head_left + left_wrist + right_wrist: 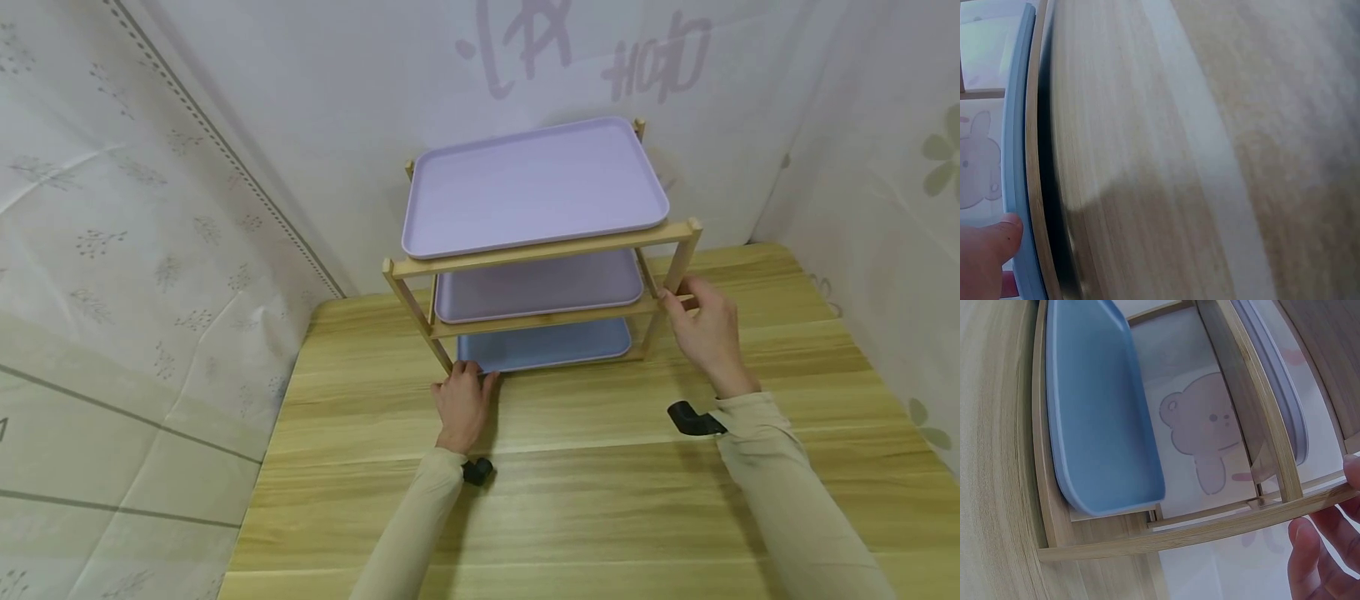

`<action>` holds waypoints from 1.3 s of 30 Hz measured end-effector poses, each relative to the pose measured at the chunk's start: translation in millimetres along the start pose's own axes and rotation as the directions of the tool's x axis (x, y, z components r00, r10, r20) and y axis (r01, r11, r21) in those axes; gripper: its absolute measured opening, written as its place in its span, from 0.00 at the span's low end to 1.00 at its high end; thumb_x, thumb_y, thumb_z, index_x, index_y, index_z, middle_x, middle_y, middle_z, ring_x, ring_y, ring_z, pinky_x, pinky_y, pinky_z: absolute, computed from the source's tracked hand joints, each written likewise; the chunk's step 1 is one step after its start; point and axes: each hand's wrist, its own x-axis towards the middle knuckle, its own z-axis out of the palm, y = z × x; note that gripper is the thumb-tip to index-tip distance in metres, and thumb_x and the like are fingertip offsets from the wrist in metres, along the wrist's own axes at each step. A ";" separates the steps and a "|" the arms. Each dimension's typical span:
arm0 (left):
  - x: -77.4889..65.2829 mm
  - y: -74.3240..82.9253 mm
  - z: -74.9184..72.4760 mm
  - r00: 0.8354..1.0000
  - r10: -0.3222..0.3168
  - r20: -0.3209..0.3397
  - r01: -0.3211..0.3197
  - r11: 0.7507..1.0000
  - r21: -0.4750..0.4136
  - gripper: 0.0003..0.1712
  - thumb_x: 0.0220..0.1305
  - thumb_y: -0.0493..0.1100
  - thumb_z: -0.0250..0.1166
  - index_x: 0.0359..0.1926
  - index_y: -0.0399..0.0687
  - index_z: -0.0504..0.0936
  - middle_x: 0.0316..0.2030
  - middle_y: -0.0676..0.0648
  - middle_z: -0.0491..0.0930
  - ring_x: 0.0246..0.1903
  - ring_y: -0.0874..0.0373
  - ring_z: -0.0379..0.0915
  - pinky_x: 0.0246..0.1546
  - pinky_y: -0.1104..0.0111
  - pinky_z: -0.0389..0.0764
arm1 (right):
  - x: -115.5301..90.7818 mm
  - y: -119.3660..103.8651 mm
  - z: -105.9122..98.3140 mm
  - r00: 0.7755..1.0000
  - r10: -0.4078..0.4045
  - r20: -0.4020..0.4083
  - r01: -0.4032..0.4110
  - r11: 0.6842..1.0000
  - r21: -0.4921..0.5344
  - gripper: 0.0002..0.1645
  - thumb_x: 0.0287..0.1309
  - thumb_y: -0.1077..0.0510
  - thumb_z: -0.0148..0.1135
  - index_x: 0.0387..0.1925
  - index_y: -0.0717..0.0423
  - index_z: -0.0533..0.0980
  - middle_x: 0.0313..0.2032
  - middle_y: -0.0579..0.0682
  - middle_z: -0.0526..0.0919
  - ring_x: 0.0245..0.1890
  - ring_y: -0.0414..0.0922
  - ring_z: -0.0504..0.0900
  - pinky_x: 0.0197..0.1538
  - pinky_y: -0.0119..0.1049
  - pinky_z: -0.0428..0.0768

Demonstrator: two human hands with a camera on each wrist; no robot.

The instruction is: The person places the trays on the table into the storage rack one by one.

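Note:
A three-tier wooden rack (540, 252) stands at the back of the table. On its top tier lies a lavender tray (532, 187), with a second pinkish-lavender tray (540, 290) on the middle tier. The bottom tier bears a blue tray (547, 343). My left hand (461, 406) is at that tray's front left corner; in the left wrist view its thumb (1009, 234) lies on the blue rim, pinching it. My right hand (707, 332) grips the front right post (1210, 531) of the rack near middle-tier height, fingers and thumb on either side.
The rack stands on a wood-grain table (585, 492), close to a pale printed cloth (337, 92) behind it. More patterned cloth hangs at the left and right sides. Each wrist wears a black mount (692, 419).

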 end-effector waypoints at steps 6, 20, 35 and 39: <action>3.0 0.7 1.2 1.000 -0.001 0.004 0.001 1.000 0.007 0.21 0.60 0.60 0.65 0.35 0.46 0.81 0.34 0.45 0.81 0.24 0.45 0.81 0.23 0.53 0.73 | 0.4 0.1 0.1 1.000 -0.002 0.004 0.002 1.000 0.000 0.12 0.62 0.57 0.61 0.40 0.63 0.81 0.37 0.61 0.86 0.27 0.29 0.72 0.27 0.18 0.67; 12.4 1.7 4.5 1.000 0.027 -0.010 -0.027 0.999 0.021 0.21 0.62 0.58 0.65 0.32 0.43 0.79 0.33 0.42 0.81 0.22 0.45 0.80 0.19 0.53 0.75 | 0.7 1.9 1.8 1.000 0.002 0.008 -0.002 1.000 -0.008 0.12 0.62 0.58 0.61 0.41 0.64 0.81 0.37 0.60 0.86 0.27 0.33 0.73 0.28 0.19 0.68; 8.0 -4.8 6.7 0.997 0.067 -0.032 -0.068 0.997 -0.030 0.18 0.64 0.53 0.64 0.39 0.41 0.81 0.41 0.41 0.82 0.28 0.43 0.81 0.23 0.52 0.78 | -1.3 -0.9 1.0 1.000 -0.010 0.004 0.010 1.000 0.007 0.12 0.62 0.58 0.61 0.42 0.63 0.81 0.38 0.63 0.85 0.28 0.43 0.77 0.27 0.18 0.67; 2.0 -14.5 9.3 0.989 0.148 0.003 -0.148 0.986 -0.079 0.18 0.64 0.47 0.64 0.49 0.40 0.80 0.54 0.37 0.79 0.40 0.40 0.81 0.35 0.50 0.81 | -1.0 1.0 1.3 1.000 -0.013 -0.002 0.013 1.000 0.000 0.13 0.62 0.58 0.61 0.41 0.64 0.81 0.37 0.62 0.85 0.29 0.52 0.80 0.27 0.18 0.67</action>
